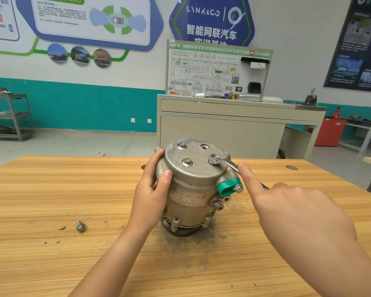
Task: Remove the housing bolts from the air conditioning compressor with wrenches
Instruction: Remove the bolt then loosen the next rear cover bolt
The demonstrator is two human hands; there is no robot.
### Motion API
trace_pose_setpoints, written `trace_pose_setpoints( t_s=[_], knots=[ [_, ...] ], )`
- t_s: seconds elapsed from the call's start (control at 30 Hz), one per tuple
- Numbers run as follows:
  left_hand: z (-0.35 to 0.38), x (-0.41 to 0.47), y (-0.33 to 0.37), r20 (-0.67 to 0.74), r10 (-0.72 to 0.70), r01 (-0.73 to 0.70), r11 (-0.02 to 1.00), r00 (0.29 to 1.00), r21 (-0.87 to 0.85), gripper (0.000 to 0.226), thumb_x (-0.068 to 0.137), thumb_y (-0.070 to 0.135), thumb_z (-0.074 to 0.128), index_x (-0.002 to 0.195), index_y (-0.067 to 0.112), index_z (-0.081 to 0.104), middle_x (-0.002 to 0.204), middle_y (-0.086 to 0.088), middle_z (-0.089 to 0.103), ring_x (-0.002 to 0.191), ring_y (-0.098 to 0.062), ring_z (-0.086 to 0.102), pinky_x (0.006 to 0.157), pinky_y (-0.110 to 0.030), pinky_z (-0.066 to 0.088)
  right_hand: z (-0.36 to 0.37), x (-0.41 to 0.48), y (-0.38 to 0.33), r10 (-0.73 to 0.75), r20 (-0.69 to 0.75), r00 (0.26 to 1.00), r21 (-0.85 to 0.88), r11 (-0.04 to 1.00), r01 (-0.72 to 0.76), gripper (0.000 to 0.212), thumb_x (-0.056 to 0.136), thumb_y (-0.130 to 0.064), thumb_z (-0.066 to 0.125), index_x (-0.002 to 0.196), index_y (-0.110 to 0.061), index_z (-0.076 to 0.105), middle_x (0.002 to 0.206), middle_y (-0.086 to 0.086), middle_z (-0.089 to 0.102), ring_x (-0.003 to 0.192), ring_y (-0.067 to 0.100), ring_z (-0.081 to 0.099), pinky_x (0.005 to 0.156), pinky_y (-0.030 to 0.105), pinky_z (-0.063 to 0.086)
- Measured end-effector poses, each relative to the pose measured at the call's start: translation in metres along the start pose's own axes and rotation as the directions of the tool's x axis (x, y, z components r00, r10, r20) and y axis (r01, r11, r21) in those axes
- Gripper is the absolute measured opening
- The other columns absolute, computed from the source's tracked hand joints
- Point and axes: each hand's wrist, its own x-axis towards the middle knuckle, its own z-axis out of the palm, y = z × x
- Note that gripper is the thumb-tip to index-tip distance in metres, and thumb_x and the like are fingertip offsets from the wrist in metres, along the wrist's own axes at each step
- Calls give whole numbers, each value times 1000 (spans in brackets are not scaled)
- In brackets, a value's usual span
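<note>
The left hand [152, 189] grasps the left side of the compressor [191, 189], its thumb and fingers curled round the edge of the round end cover. The right hand [291, 209] reaches in from the right with its index finger [244, 170] laid straight on the handle of the wrench [225, 162]. The other fingers are hidden, so I cannot tell whether the hand grips the handle. The wrench's ring end sits over a housing bolt [215, 157] on the right of the cover. Two more bolts [187, 161] stand in the cover, with an empty hole [205, 146] at its far side. The compressor stands upright, mid-bench, with a green cap [228, 187] on its right flank. A loose bolt [80, 226] lies on the wooden bench [51, 189], well apart to the left.
</note>
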Motion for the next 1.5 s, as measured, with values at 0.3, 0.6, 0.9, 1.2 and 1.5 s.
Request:
trace_pose_setpoints(
  t_s=[0.3, 0.6, 0.9, 1.2, 1.5],
  knots=[
    [0, 2, 3, -34, 49, -47, 998, 998, 47, 35, 82, 31, 44, 113, 48, 46, 112, 36, 48, 102, 29, 43, 73, 5, 36, 43, 29, 46, 90, -618, 781, 93, 995, -41, 25, 86, -27, 53, 77, -12, 71, 45, 5, 50, 34, 24, 48, 39, 25, 36],
    [1, 4, 3, -8, 32, -31, 998, 999, 49, 44, 93, 5, 50, 111, 45, 49, 105, 37, 50, 98, 30, 44, 70, 5, 37, 47, 152, 48, 3, -476, 879, 372, 907, 199, 34, 95, -21, 46, 128, -19, 54, 133, 4, 51, 122, 23, 47, 95, 42, 37],
    [-8, 6, -1, 8, -18, 18, 999, 1000, 51, 37, 82, 37, 39, 116, 51, 45, 109, 49, 50, 107, 19, 48, 83, -11, 43, 23, 142, 29, 469, -541, 698, 804, 531, 267, 19, 95, -11, 45, 99, -7, 63, 94, 13, 69, 82, 14, 64, 75, 29, 44],
    [-6, 3, 3, 3, 40, -40, 997, 999, 66, 36, 82, 31, 42, 113, 50, 44, 105, 49, 51, 103, 29, 43, 73, 5, 34, 15, 23, 19, 210, -467, 859, 621, 770, 149, 18, 88, -25, 47, 93, -22, 64, 47, -6, 46, 46, 18, 49, 43, 35, 37],
    [-5, 1, 1, -11, 41, -40, 998, 999, 38, 37, 81, 30, 45, 113, 49, 47, 109, 42, 50, 103, 29, 43, 74, 5, 36, 21, 11, 22, 242, -158, 957, 311, 932, -184, 41, 95, -40, 21, 134, -51, 22, 99, -21, 59, 90, 11, 59, 55, 26, 36]
  ],
)
